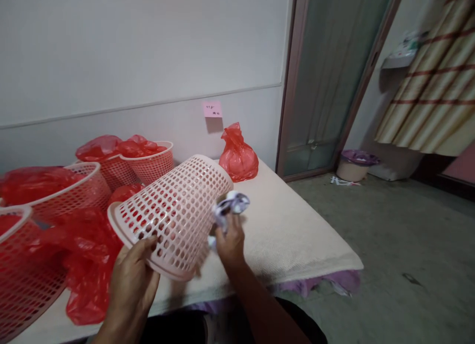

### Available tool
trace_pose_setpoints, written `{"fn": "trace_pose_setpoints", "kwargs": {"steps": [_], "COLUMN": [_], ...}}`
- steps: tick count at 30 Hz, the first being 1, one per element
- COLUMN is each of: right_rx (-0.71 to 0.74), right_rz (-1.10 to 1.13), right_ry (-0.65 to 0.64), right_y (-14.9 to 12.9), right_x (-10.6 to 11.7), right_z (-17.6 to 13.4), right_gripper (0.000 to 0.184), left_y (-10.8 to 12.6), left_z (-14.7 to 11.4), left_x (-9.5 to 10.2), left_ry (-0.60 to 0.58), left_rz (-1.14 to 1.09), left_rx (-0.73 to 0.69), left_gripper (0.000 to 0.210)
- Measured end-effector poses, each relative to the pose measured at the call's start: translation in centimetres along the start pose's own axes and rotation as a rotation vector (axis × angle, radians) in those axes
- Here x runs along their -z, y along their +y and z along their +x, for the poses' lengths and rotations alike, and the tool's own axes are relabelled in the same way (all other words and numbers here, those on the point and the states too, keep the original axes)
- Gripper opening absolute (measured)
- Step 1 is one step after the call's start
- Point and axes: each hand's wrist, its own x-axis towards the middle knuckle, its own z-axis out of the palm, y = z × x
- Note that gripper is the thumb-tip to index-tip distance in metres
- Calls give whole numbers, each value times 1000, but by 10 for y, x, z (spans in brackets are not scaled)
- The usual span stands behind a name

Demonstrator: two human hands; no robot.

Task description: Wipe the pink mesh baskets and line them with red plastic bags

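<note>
Mouth of pink perforated basket hidden, cloth blurry tbh. Basket's tilted over surface nr front edge, long axis lower-left (wide end, L hand gripping) to upper-right; R hand clutches cloth.

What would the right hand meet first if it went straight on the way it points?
Probably the pink perforated basket, with the patterned cloth in the right hand touching it first; depth is unclear here.
</note>
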Motion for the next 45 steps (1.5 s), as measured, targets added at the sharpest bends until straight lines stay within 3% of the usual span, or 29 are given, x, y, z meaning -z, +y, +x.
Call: {"fn": "trace_pose_setpoints", "kwargs": {"steps": [2, 3, 5, 8, 10, 13, 17, 20, 24, 29, 32, 35, 38, 41, 43, 45], "right_rx": [-107, -91, 39, 237, 300, 309, 271, 240, 131, -59, -54, 37, 142, 149, 57, -62], "right_rz": [5, 30, 105, 187, 176, 116, 81, 117, 180, 257, 283, 323, 308, 135, 2, -70], "right_ry": [70, 61, -35, -308, -375, -345, -291, -183, -56, 72, 44, -63, -166, -165, -94, 15], "right_y": [7, 4, -12, -43, -56, -57, -47, -41, -33, -29, -38, -47, -39, -11, 12, 29], "right_x": [1, 2, 6, 12, 13, 11, 5, 6, 15, 25, 31, 33, 27, 18, 14, 14], "right_z": [6, 4, -10, -36, -45, -45, -39, -30, -10, 3, -1, -8, -6, 7, 20, 29], "right_gripper": [44, 44, 45, 50, 54, 58, 43, 41, 37, 36, 35, 35, 39, 44, 44, 42], "left_y": [3, 4, 6, 8, 8, 5, -6, -21, -52, -95, -110, -113, -100, -77, -61, -47], "left_z": [2, 4, 9, 17, 22, 27, 26, 19, 6, 15, 37, 51, 46, 26, 12, 3], "left_x": [1, 1, -3, -13, -20, -29, -35, -31, -1, 63, 91, 100, 90, 70, 58, 49], "left_ry": [18, 31, 54, 9, -39, -73, -156, -333, -647, -866, -896, -939, -845, -512, -265, -141], "left_rz": [-7, -16, -45, -82, -81, -65, -68, 6, 439, 1083, 1249, 1216, 1083, 929, 830, 735], "left_rx": [21, 20, 11, 54, 113, 152, 149, 103, 12, -294, -635, -792, -761, -529, -332, -219], "left_gripper": [20, 20, 21, 24, 20, 15, 9, 12, 42, 70, 51, 43, 37, 30, 35, 37]}}
